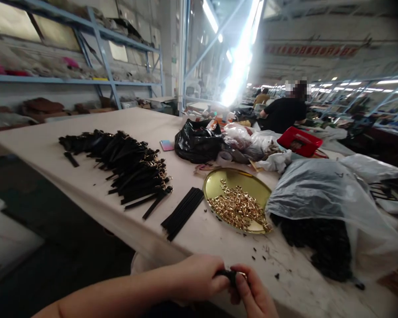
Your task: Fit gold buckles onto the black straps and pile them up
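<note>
Pale desk (199, 238), this side of the tray (216, 182) — left hand (204, 276), right hand (254, 291): fingers pinching one black strap (231, 275), likely light, pliable, best held near its end.

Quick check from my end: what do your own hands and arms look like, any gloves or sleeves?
Both the left hand and right hand are ungloved. The left forearm shows no sleeve, watch, bracelet or cable. The right forearm is out of view. Rings: cannot tell.

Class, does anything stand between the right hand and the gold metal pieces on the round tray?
Nothing visible blocks the right hand from the gold metal pieces; only a few small black bits and the tray's near rim lie between.
</note>
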`<state>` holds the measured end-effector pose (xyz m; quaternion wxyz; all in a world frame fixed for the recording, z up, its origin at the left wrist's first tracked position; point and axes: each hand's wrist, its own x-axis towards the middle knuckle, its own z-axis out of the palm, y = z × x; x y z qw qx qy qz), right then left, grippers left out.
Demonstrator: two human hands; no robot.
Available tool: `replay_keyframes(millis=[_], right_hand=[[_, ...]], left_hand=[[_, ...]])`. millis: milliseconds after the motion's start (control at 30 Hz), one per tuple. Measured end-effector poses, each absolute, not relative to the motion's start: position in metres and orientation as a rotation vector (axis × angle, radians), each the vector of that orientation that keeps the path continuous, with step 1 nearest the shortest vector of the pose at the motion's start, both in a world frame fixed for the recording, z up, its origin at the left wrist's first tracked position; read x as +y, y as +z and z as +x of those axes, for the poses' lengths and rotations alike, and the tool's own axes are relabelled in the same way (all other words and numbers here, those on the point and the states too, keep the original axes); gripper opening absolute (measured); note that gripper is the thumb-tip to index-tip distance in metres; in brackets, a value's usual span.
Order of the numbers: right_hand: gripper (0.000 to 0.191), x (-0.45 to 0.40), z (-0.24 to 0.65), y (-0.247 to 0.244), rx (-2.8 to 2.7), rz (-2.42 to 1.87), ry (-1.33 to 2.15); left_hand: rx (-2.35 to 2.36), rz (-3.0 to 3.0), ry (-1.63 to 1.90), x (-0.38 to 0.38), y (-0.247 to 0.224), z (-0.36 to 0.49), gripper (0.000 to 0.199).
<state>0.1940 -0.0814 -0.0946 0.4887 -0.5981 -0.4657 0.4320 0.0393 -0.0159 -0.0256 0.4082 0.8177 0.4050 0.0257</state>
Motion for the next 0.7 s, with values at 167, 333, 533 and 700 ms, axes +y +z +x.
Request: replay_keyframes(millis=[167, 333, 533, 700], right_hand=[[0.034, -0.082, 0.185, -0.081, -1.281, -1.469, 0.953], [0.031, -0.073, 0.176, -0.087, -1.334, -1.449, 1.052], [0.044, -0.052, 0.177, -0.090, -1.336, -1.468, 0.907], [0.038, -0.047, 0.177, -0.099, -1.421, -1.516, 0.856]], left_hand=[[1.050, 2.156, 0.131, -0.017, -0.030, 0.029, 0.030], [1.009, 2.270, 0.169, -0.014, -0.047, 0.019, 0.033], [1.429, 2.462, 0.448, 0.033, -0.056, -0.027, 0.032], [1.858, 2.471, 0.647, 0.090, -0.073, -0.084, 0.039]])
